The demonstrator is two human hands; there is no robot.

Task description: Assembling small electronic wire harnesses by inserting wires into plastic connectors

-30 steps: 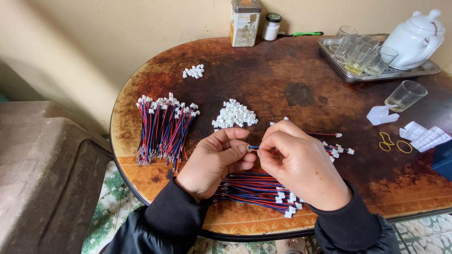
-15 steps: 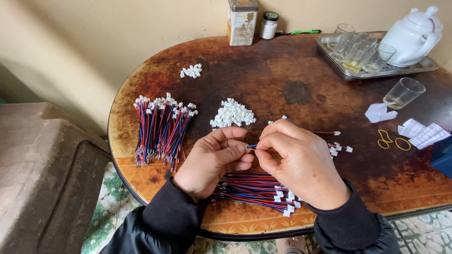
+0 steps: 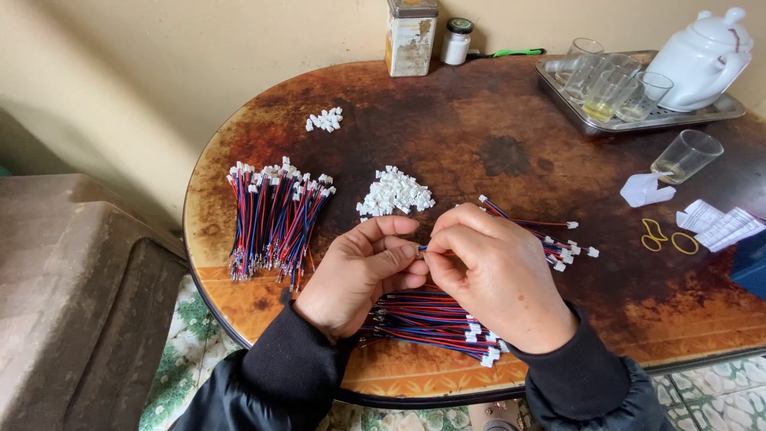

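Both hands meet just below the pile of white connector housings [image 3: 395, 192] on the counter [image 3: 495, 120]. The left hand [image 3: 359, 275] and right hand [image 3: 495, 275] pinch one red-and-blue wire lead [image 3: 423, 248] between their fingertips, above a loose wire bundle [image 3: 431, 319].

White teapot [image 3: 704, 57] and glasses [image 3: 608, 80] on tray [image 3: 718, 110].

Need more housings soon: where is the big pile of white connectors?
The pile of white connectors lies mid-table, just beyond the left hand, right of the wire bundle.
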